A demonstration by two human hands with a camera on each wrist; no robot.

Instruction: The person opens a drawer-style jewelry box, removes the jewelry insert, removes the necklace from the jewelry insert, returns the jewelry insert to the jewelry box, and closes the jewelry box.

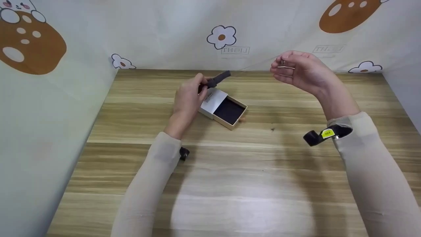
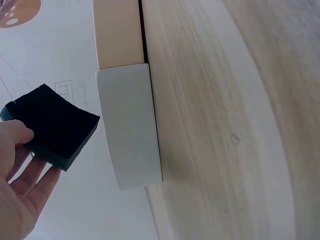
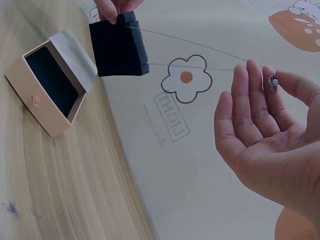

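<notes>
My left hand (image 1: 188,98) pinches a black foam jewelry pad (image 3: 116,47) by its edge, holding it above a small box. From the pad, two thin strands of a silver necklace (image 3: 200,45) stretch across to my right hand (image 1: 306,70). Thumb and index finger of that hand pinch the necklace, and its small pendant (image 3: 273,83) dangles by the index finger; the other fingers are spread. Below the pad, the box has a white sleeve (image 1: 213,100) and a pale drawer (image 1: 223,122) pulled partway out, showing a dark inside.
A wood-grain table (image 1: 230,171) bears the box. A small dark speck (image 1: 272,129) lies on it, right of the box. Behind stands a pale wall covering (image 1: 164,36) with flower prints. A pink ribbon tab (image 3: 35,101) is on the drawer front.
</notes>
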